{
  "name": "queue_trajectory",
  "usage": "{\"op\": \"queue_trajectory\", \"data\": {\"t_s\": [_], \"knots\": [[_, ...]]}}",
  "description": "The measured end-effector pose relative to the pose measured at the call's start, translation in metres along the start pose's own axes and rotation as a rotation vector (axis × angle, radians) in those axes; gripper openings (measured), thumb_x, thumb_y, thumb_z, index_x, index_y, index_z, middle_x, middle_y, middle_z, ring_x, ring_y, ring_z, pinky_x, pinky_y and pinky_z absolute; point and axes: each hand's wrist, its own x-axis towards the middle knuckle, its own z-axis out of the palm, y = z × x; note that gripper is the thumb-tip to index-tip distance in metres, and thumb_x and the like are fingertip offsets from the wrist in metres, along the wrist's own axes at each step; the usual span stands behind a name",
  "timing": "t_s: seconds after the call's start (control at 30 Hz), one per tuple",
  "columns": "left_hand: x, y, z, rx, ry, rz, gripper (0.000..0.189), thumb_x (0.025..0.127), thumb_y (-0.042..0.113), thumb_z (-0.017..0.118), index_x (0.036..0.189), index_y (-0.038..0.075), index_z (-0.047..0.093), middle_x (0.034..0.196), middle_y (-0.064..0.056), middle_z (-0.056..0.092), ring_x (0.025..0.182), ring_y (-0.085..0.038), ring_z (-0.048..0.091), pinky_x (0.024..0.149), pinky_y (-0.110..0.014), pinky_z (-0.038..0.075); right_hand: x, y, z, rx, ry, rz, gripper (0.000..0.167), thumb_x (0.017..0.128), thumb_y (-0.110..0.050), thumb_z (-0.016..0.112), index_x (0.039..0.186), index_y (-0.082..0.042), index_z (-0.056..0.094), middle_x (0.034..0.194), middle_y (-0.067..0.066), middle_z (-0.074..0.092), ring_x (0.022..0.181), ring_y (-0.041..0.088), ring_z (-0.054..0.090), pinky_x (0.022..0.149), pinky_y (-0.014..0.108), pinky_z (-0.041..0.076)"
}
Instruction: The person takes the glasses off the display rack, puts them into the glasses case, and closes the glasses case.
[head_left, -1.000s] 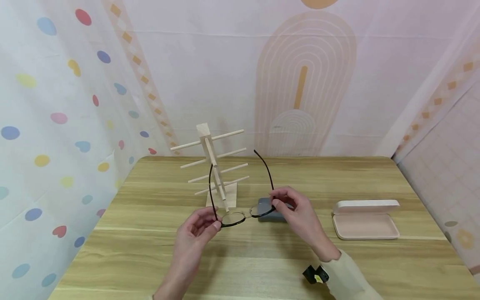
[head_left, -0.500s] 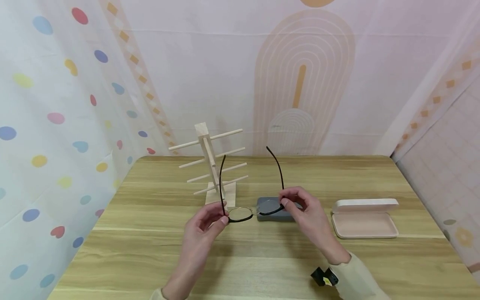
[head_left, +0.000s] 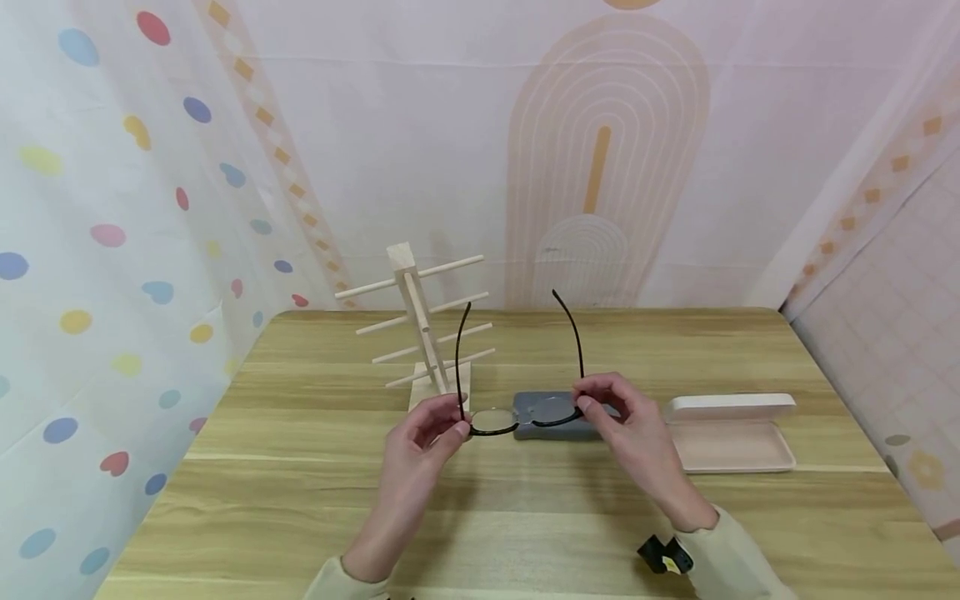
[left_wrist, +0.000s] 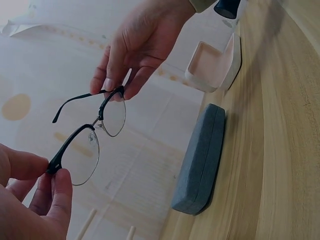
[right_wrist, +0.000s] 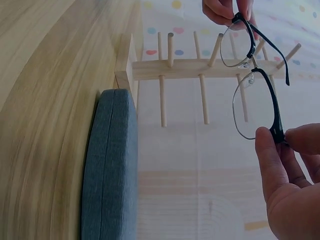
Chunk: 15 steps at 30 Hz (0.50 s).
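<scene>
A pair of eyeglasses [head_left: 495, 432] with black upper rims and thin metal lower rims is held up off the table, both temples unfolded and pointing away. My left hand [head_left: 420, 454] pinches the left hinge corner between thumb and fingers. At the opposite corner, my right hand [head_left: 633, 437] pinches the frame the same way. In the left wrist view the glasses [left_wrist: 95, 122] show their nose pads and clear lenses. Below and behind the right lens lies a closed grey-blue glasses case [head_left: 528, 408], partly covered by the glasses and right hand in the head view.
A wooden peg rack [head_left: 405, 275] with several rods stands behind the left hand. To the right, a pale pink glasses case [head_left: 735, 446] lies with its lid raised. The wooden table [head_left: 270, 500] ends against a patterned curtain [head_left: 420, 125].
Both hands have carried the glasses to the right and slightly up, away from the peg rack and over the grey-blue case. The view has shifted slightly.
</scene>
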Motion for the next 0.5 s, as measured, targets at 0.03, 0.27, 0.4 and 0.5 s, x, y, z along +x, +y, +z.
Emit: {"op": "queue_trajectory", "data": {"t_s": [0.03, 0.27, 0.4, 0.5], "knots": [[0.001, -0.001, 0.001, 0.007, 0.001, -0.003, 0.030, 0.092, -0.011, 0.068, 0.121, -0.006, 0.068, 0.105, -0.020, 0.069, 0.093, -0.017, 0.067, 0.084, -0.025, 0.059, 0.000, 0.000, -0.001, -0.002, 0.003, 0.001, 0.015, 0.101, -0.005, 0.065, 0.115, -0.005, 0.069, 0.110, 0.015, 0.070, 0.103, 0.020, 0.067, 0.085, 0.024, 0.059], [0.006, -0.006, 0.008, 0.027, 0.002, -0.007, 0.027, 0.092, -0.009, 0.069, 0.119, -0.005, 0.068, 0.104, -0.017, 0.069, 0.090, -0.018, 0.068, 0.082, -0.025, 0.059, -0.004, 0.002, -0.007, -0.016, 0.035, -0.023, 0.014, 0.101, -0.007, 0.067, 0.115, -0.004, 0.069, 0.111, 0.015, 0.070, 0.105, 0.017, 0.066, 0.085, 0.022, 0.057], [0.008, -0.009, 0.012, 0.016, -0.005, 0.009, 0.026, 0.092, -0.009, 0.068, 0.118, -0.006, 0.069, 0.102, -0.016, 0.069, 0.087, -0.016, 0.067, 0.079, -0.024, 0.059, -0.005, 0.003, -0.010, -0.032, 0.053, -0.035, 0.014, 0.101, -0.005, 0.066, 0.114, -0.002, 0.070, 0.112, 0.013, 0.071, 0.105, 0.015, 0.066, 0.085, 0.022, 0.058], [0.009, -0.012, 0.015, 0.011, -0.012, 0.021, 0.025, 0.092, -0.009, 0.068, 0.117, -0.007, 0.069, 0.101, -0.016, 0.069, 0.085, -0.016, 0.067, 0.076, -0.024, 0.058, -0.006, 0.003, -0.011, -0.033, 0.062, -0.041, 0.014, 0.100, -0.002, 0.066, 0.113, -0.002, 0.070, 0.112, 0.015, 0.070, 0.104, 0.015, 0.067, 0.084, 0.023, 0.059]]}}
